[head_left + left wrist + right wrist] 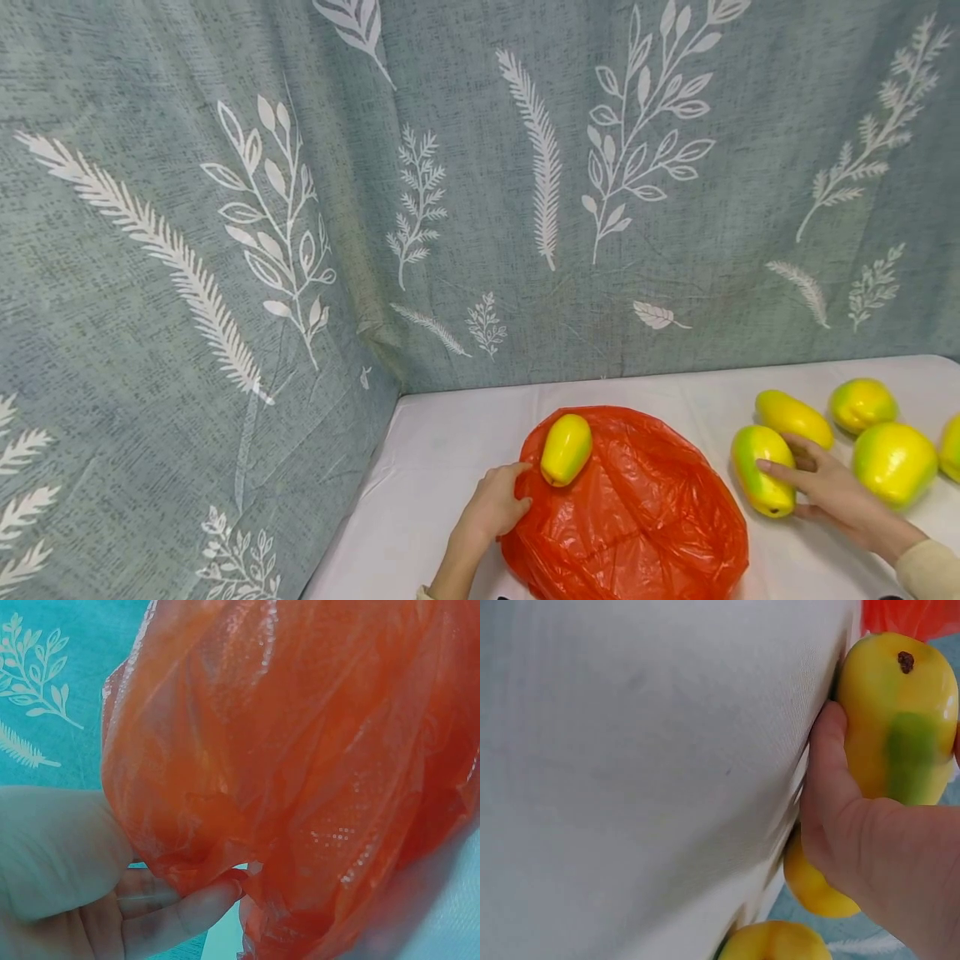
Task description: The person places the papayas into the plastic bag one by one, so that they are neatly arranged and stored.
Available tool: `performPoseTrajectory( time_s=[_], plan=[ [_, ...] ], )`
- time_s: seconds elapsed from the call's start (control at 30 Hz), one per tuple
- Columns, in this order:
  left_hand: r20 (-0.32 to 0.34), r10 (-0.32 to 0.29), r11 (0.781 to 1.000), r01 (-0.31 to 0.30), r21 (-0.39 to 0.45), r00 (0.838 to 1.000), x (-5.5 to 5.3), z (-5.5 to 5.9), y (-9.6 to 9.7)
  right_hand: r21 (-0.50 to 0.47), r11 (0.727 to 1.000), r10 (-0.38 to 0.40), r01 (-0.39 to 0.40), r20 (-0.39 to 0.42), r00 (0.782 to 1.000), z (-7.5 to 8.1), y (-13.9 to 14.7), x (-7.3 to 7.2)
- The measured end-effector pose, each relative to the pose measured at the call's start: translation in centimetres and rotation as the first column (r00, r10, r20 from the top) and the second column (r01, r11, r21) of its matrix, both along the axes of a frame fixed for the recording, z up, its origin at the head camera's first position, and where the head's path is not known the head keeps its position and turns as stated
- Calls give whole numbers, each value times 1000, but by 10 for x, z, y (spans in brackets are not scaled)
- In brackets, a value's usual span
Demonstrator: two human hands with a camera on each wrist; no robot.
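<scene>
A red plastic bag (630,533) lies spread on the white table, with one yellow papaya (567,450) on its left part. My left hand (489,510) grips the bag's left edge. In the left wrist view, the fingers (187,911) curl at the crumpled red film (300,750), beside a small gap in it. To the right of the bag, my right hand (828,492) holds a yellow-green papaya (759,467) between thumb and fingers. The right wrist view shows this papaya (900,697) with its dark stem spot, close to the white tabletop.
Several more yellow-green fruits stand at the right: a long one (793,417) behind the held papaya, a rounder one (862,406) at the back, and a large one (895,462) beside the right hand. A leaf-patterned curtain (480,200) borders the table (442,442) behind and at the left.
</scene>
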State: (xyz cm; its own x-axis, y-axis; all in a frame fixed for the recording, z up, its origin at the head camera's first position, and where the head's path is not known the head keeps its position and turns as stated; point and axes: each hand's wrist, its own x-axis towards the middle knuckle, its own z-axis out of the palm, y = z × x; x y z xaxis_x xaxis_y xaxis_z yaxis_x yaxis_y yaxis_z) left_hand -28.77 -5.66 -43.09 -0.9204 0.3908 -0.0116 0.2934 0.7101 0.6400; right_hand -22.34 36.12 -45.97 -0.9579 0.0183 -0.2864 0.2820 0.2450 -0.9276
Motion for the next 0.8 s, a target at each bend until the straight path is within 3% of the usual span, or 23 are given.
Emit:
performPoseTrajectory(
  time_s=[0.27, 0.47, 0.8],
  plan=[
    [14, 9, 1000, -9, 3, 1000, 1, -3, -2, -14, 1000, 4, -4, -14, 1000, -1, 0, 3],
    [-27, -8, 1000, 7, -11, 1000, 0, -2, -2, -5, 1000, 14, -15, -58, 998, -1, 0, 6],
    [-35, -11, 1000, 11, -13, 999, -1, 0, -2, 8, 1000, -28, 29, -112, 993, 13, -12, 4]
  ],
)
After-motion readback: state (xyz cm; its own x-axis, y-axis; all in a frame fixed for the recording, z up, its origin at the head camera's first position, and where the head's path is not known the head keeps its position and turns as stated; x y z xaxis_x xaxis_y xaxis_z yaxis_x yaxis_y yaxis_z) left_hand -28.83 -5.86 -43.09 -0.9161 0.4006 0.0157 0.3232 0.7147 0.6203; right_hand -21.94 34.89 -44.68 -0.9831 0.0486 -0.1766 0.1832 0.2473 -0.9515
